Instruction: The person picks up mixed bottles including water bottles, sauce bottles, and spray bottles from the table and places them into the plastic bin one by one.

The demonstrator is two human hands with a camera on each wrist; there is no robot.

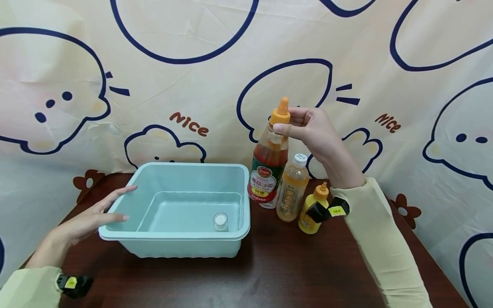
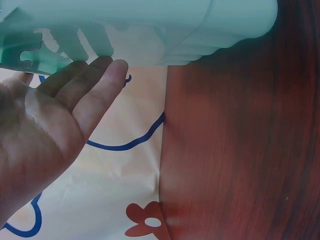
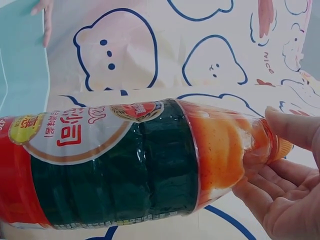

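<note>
My right hand (image 1: 313, 128) pinches a ketchup bottle (image 1: 265, 173) by its neck, just under the orange nozzle cap. The bottle is held upright, slightly tilted, by the right rim of a pale green plastic basin (image 1: 173, 244). Its green and red label fills much of the right wrist view. Over the basin's left rim lies my left hand (image 1: 90, 218), thumb and index finger reaching across the edge. In the left wrist view its other fingers (image 2: 92, 107) look fairly straight against the outer wall. A small clear container with a white lid (image 1: 221, 220) stands inside the basin.
Right of the ketchup stand a clear bottle with a white cap (image 1: 292, 192) and a small yellow bottle with an orange nozzle (image 1: 310, 209). Another bottle's base partly shows behind the ketchup. A patterned cloth (image 1: 215, 94) hangs behind the dark wooden table (image 1: 277, 269).
</note>
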